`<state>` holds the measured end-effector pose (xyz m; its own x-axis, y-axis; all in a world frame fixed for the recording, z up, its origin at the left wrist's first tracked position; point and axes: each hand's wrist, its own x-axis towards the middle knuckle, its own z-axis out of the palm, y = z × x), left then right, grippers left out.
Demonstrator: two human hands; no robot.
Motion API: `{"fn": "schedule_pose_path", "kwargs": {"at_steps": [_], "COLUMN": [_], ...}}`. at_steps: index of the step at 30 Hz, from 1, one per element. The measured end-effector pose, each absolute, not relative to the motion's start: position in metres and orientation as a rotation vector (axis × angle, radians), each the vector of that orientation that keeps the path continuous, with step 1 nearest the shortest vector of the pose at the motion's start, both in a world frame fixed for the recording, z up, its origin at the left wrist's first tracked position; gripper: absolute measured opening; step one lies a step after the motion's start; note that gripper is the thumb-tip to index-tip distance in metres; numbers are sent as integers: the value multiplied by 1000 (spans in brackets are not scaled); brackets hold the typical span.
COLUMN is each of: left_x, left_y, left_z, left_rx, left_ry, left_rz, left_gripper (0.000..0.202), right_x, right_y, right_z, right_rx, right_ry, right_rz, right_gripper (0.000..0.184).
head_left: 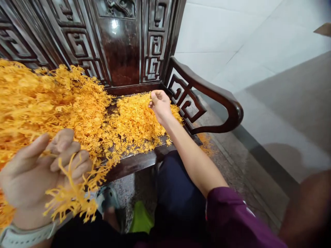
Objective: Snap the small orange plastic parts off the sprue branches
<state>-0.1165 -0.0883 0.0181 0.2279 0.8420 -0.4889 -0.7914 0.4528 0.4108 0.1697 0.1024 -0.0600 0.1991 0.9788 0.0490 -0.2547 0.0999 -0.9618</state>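
My left hand [46, 165] is raised palm up at the lower left, fingers curled around a cluster of branching orange plastic sprigs [74, 196] that dangles below it. My right hand [160, 105] reaches out over the smaller pile of loose orange plastic pieces [137, 120] on the bench seat. Its thumb and fingertips are pinched together; whether a piece is between them is too small to tell. Beside and behind my left hand rises a much larger heap of orange sprigs [59, 100].
The piles lie on a dark carved wooden bench [129, 165] with a lattice back and a curved armrest [214, 93] at the right. Below are a grey clog [108, 196], a bright green object [141, 217] and orange bits on the floor [207, 144].
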Motion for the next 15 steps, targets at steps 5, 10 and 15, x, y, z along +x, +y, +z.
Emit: {"fn": "schedule_pose_path", "kwargs": {"at_steps": [5,10,15], "left_x": [-100,-90,-93], "left_y": [-77,-69,-60], "left_z": [28,29,26], "left_rx": [204,212,245], "left_ry": [814,664,541], "left_rz": [1293,1466,1556], "left_gripper": [17,41,50], "right_x": [179,150,110], "right_y": [97,62,1], "right_z": [-66,-50,-24], "right_rx": [-1134,-971,-500], "right_ry": [-1300,-1668,-2095], "right_rz": [768,811,1450], "right_gripper": [26,29,32]}}
